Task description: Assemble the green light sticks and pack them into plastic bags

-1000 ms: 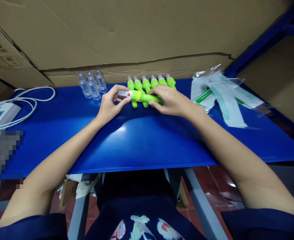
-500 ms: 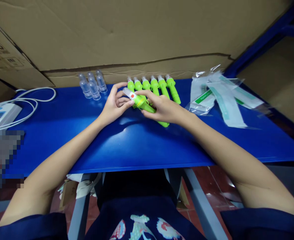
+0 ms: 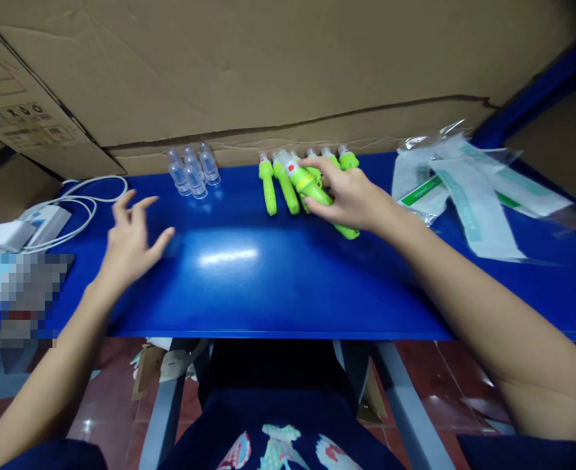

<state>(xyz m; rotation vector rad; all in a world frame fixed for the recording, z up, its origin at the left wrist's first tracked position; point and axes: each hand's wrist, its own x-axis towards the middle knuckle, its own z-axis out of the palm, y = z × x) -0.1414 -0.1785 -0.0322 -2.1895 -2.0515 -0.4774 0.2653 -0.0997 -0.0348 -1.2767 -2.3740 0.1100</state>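
Note:
My right hand point(image 3: 356, 196) grips a bright green signal light point(image 3: 317, 191), tilted, with its clear dome end and a red dot facing up and to the left. Behind and beneath it a row of similar green lights point(image 3: 269, 190) lies on the blue table point(image 3: 248, 294), clear ends toward the cardboard; some are partly hidden by the hand. My left hand point(image 3: 128, 245) is in the air at the left, fingers spread, holding nothing. Several clear plastic caps point(image 3: 196, 179) stand upright beyond it, near the back edge.
Plastic-wrapped white and green packets point(image 3: 473, 202) lie at the right. On the left are a white box-shaped device point(image 3: 47, 225) and its looped white cable point(image 3: 89, 179), with a partly pixelated item in front. A cardboard wall point(image 3: 268, 65) closes off the back.
My left hand has let go of the green light's clear end and moved away to the left, opening. My right hand still holds the light. The camera view has shifted slightly.

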